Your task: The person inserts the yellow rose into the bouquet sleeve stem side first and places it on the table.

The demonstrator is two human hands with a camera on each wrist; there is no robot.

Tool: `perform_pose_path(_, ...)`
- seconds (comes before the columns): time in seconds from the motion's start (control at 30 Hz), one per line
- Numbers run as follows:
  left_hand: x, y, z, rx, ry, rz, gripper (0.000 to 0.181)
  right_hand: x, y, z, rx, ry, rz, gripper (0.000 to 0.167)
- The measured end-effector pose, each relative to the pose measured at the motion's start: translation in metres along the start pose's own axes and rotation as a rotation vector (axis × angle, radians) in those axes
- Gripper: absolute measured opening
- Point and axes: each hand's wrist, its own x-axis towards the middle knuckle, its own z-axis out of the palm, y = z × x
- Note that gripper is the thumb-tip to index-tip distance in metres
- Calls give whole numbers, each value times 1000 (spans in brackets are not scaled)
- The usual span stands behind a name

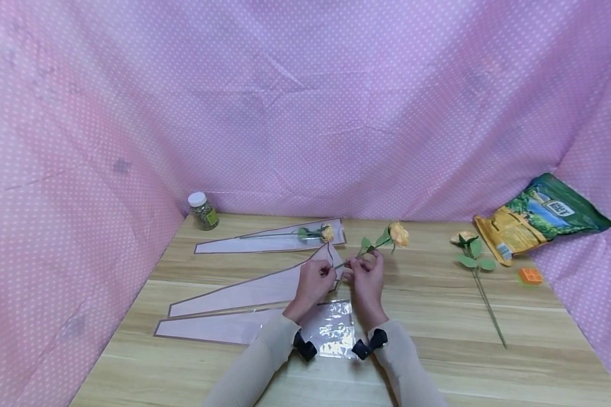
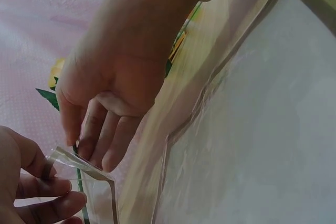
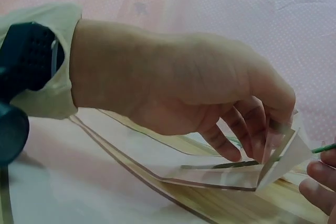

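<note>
My left hand [image 1: 314, 282] pinches the mouth edge of the middle flower sleeve [image 1: 254, 293], a tapered sheet with a brown border. In the right wrist view, thumb and fingers of that left hand [image 3: 210, 87] grip the clear film. My right hand [image 1: 368, 281] holds the green stem of a yellow-orange artificial rose [image 1: 399, 234], its bloom pointing away to the right. The stem's lower part [image 3: 236, 164] lies inside the sleeve. Behind it, another rose [image 1: 327, 233] lies in the upper sleeve [image 1: 219, 247]. A third sleeve [image 1: 203, 329] lies nearest me, partly under my left forearm.
Another rose [image 1: 467, 261] lies loose on the right side of the wooden table [image 1: 427, 316]. Beyond it are a green and yellow bag [image 1: 550, 217] and a small orange block [image 1: 530, 276]. A white-lidded jar [image 1: 203, 212] stands at the back left. Pink dotted cloth [image 1: 305, 113] surrounds the table.
</note>
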Motion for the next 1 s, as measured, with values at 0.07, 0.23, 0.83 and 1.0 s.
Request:
perform_pose_path(0.07, 0, 0, 0, 0, 6, 10, 14, -1, -2, -3, -34, -18, -11, 45)
perform_pose_path(0.23, 1, -2, 1, 22, 27, 44, 16, 2, -8, -11, 4, -8, -1, 31)
perform_pose_path(0.83, -2, 2, 1, -5, -1, 34, 15, 12, -13, -20, 113, 108, -96, 8)
perform_pose_path(1.0, -2, 3, 1, 0, -1, 53, 14, 12, -11, -19, 119, 125, -85, 12)
